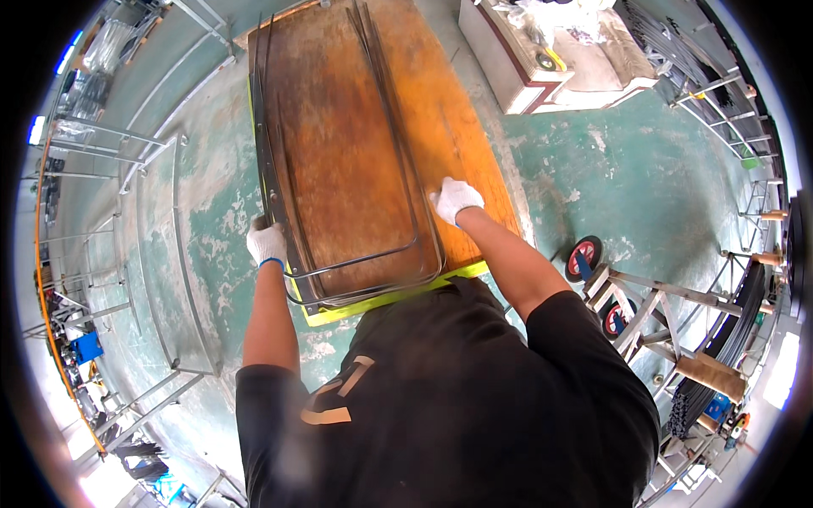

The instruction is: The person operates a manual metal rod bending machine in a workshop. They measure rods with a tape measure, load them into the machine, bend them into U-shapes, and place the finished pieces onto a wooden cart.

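Observation:
Several long, thin dark metal rods, bent into U-shaped frames [412, 178], lie on a worn brown wooden tabletop [339, 152], their rounded ends toward me. My left hand [267, 242], in a white knit glove, is closed at the table's left edge, against a dark strip with small holes [273, 182]. What its fingers hold is hidden. My right hand [457, 201], also gloved in white, is closed over the orange-brown right part of the table, just beside the right side of the frames. Whatever is inside its fingers cannot be seen.
A yellow-green edge [398, 298] borders the table close to my body. At the far right stands a pale padded bench [584, 76] with clear plastic and a yellow tool on it. Metal racks [110, 152] line the left; a wheeled stand [644, 309] is near my right arm.

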### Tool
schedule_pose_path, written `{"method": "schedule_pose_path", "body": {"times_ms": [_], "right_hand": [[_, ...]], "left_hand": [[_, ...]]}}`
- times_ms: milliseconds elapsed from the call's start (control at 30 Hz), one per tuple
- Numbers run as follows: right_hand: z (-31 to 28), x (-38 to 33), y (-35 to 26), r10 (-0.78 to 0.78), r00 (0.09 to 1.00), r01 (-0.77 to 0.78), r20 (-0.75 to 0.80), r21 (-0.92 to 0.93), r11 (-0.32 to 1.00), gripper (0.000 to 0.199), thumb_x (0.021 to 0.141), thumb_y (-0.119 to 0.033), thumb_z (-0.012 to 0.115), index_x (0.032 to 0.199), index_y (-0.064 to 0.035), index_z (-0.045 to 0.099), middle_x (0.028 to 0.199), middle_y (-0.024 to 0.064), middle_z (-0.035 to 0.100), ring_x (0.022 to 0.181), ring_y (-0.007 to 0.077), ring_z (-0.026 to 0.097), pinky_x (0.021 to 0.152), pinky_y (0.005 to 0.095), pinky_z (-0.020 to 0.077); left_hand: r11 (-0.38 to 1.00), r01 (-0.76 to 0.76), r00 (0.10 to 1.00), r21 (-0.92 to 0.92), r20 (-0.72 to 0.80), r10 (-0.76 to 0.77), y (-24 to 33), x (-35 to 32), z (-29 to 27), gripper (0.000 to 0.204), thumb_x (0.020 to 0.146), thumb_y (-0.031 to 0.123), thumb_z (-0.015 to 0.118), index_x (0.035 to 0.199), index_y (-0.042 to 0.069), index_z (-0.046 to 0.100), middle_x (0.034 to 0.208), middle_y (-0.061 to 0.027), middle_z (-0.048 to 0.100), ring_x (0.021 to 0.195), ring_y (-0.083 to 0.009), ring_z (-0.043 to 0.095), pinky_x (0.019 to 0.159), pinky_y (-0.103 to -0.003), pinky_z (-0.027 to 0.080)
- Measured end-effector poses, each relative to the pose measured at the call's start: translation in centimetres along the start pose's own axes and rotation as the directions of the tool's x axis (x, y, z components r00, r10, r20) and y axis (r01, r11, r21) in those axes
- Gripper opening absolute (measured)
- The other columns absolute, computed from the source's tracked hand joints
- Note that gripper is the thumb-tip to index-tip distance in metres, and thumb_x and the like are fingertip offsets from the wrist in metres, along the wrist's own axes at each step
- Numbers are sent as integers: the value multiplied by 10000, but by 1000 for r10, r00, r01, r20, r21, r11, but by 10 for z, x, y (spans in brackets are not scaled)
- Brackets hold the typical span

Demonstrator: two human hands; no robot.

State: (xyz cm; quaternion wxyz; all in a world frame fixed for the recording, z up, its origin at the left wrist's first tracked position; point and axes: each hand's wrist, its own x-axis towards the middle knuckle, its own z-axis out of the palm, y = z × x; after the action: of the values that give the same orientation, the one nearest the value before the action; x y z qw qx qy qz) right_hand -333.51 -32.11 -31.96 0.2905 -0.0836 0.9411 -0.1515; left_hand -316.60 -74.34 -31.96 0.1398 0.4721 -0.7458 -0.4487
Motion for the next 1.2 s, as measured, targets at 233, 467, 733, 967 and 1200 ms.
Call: {"method": "schedule_pose_path", "body": {"times_ms": [233, 467, 733, 967, 1200], "right_hand": [[34, -46, -15, -235, 968, 202, -88, -283, 938, 488, 963, -433, 779, 1238, -43, 675, 1142, 190, 792, 1102, 369, 775, 924, 494, 599], [39, -17, -18, -26, 1000, 26, 4, -14, 1000, 425, 898, -306, 752, 1195, -5, 712, 1210, 285, 777, 1145, 443, 758, 997, 530, 604], [-7, -21, -10, -51, 932, 55, -360, 2, 998, 358, 910, -331, 701, 1102, -35, 769, 1233, 240, 735, 1133, 436, 702, 1015, 541, 567], [-69, -35, -10, 37, 988, 65, -150, 624, 779, 451, 1006, -388, 685, 1113, 46, 748, 975, 223, 764, 955, 371, 736, 883, 447, 558], [-132, -90, -11, -53, 985, 138, -166, 552, 822, 345, 1075, -349, 660, 1084, -10, 726, 750, 24, 587, 612, 134, 539, 540, 339, 449]], "left_hand": [[999, -31, 998, -13, -64, 30, -5, -15, -8, 314, 858, -32, 718, 1167, -39, 772, 1041, -117, 812, 936, -205, 747, 894, -352, 581], [995, 43, 998, -85, -44, -47, -2, -5, -46, 375, 856, -54, 674, 1226, -35, 734, 860, -76, 714, 613, -140, 618, 561, -310, 491], [996, 59, 995, -68, 81, -53, 61, 3, -76, 410, 858, -55, 701, 1266, -33, 734, 821, -71, 706, 561, -155, 607, 486, -326, 469], [995, 99, 991, -24, 92, -96, 69, 23, -89, 389, 866, -67, 713, 1252, -18, 732, 782, -68, 682, 522, -163, 596, 462, -327, 447], [982, 173, 973, -78, 167, -158, 45, 33, -84, 277, 876, -58, 694, 1135, 34, 732, 752, -63, 649, 547, -174, 584, 449, -334, 400]]}}
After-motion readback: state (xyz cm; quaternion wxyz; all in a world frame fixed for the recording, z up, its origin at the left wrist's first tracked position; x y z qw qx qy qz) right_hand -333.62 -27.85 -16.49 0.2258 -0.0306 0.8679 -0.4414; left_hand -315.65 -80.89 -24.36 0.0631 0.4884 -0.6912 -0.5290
